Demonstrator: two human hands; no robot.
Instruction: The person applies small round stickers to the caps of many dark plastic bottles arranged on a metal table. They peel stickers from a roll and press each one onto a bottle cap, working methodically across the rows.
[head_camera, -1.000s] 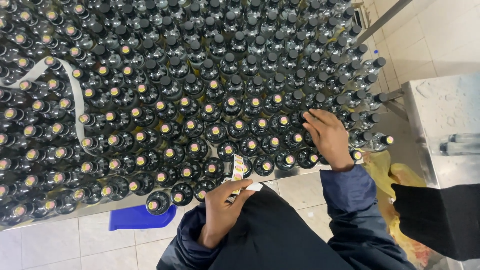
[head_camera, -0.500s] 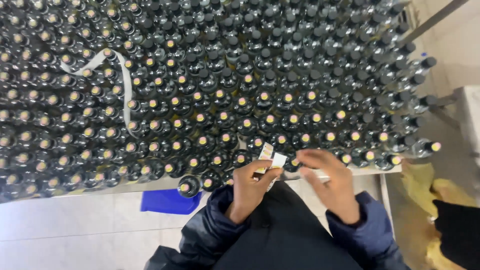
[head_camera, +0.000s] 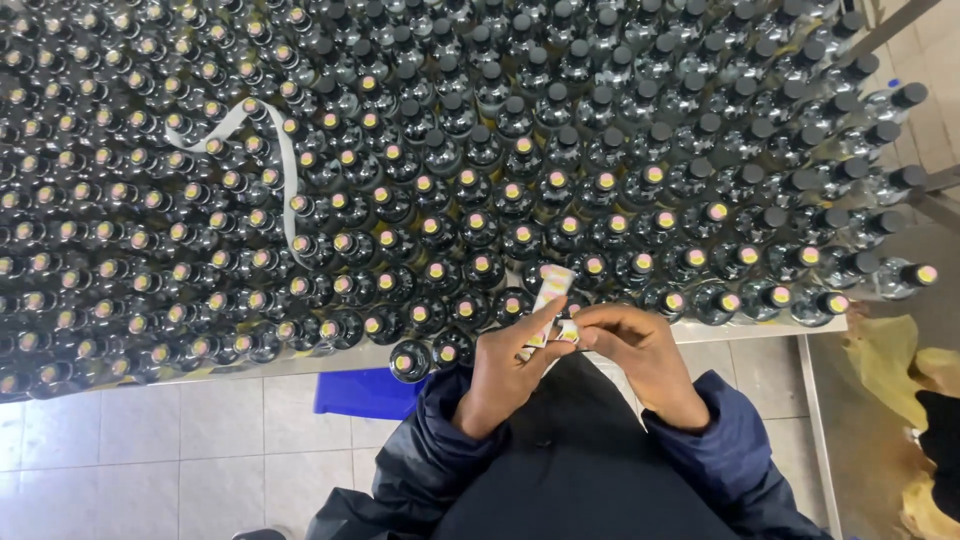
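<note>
A strip of small round stickers on white backing (head_camera: 549, 299) is pinched in my left hand (head_camera: 510, 368) at the near edge of the table. The fingertips of my right hand (head_camera: 640, 350) touch the lower end of that strip. Both hands hover just in front of the nearest row of dark glass bottles (head_camera: 470, 260), which cover the table in dense rows. Many bottle caps carry a round yellow-pink sticker; caps toward the far right are plain black. One bottle (head_camera: 410, 361) stands apart, left of my left hand.
A long white backing strip (head_camera: 283, 170) lies curled over the bottle tops at the left. A blue object (head_camera: 365, 392) sits on the tiled floor under the table edge. Yellow material (head_camera: 885, 360) lies at the right beside a metal frame (head_camera: 940, 185).
My right hand left the bottles at the right and came to the sticker strip held in my left hand. The view has shifted right.
</note>
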